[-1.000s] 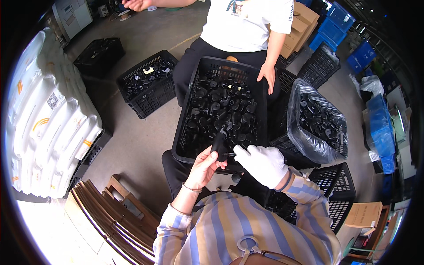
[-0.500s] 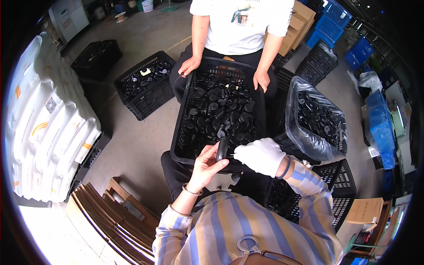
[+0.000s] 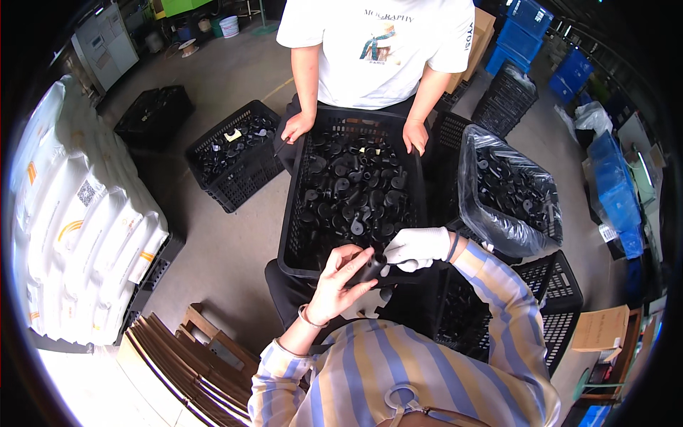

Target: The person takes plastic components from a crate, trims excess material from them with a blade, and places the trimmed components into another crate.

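My left hand (image 3: 340,285) is bare and closed around a black plastic part (image 3: 373,266), a short tube-like piece with its open end tilted up. My right hand (image 3: 418,246) wears a white glove. Its fingers are pinched together right beside the part's open end, and whatever they hold is hidden. Both hands are over the near edge of a black crate (image 3: 287,238). Inside the crate lies a heap of loose black plastic parts (image 3: 348,181), many with round, disc-like ends.
Across the crate sits a person in a white T-shirt (image 3: 348,64), one hand holding a thin tool. Black crates of parts stand at left (image 3: 238,188) and, lined with clear plastic (image 3: 473,192), at right. Stacked white sacks (image 3: 85,220) and cardboard sheets (image 3: 178,377) are at my left.
The black part has turned, showing its open end, and moved slightly right and nearer me. My gloved hand has closed in beside it. The view has shifted a little.
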Available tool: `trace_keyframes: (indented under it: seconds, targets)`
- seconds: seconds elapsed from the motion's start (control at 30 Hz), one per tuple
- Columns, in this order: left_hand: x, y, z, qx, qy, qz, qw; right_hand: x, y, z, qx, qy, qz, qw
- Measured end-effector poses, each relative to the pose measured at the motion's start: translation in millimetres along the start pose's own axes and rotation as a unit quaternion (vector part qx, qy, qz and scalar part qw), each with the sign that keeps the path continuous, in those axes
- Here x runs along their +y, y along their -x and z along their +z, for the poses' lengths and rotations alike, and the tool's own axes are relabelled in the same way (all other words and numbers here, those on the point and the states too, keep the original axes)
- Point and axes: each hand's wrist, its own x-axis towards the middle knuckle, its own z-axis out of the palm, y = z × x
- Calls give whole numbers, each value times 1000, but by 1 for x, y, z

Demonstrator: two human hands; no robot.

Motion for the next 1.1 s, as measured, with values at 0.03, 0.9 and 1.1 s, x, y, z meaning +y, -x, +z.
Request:
trace_keyframes:
  seconds: [0.03,0.9,1.1]
  targets:
    - [0,0,-1,-3,-1,1,1000,10,-4,0,2,-1,-2,1000]
    - [-9,18,20,178,466,-277,822,9,-26,41,325,-136,-277,894]
    - [-8,16,25,189,481,-242,822,9,-24,44,310,-154,-286,893]
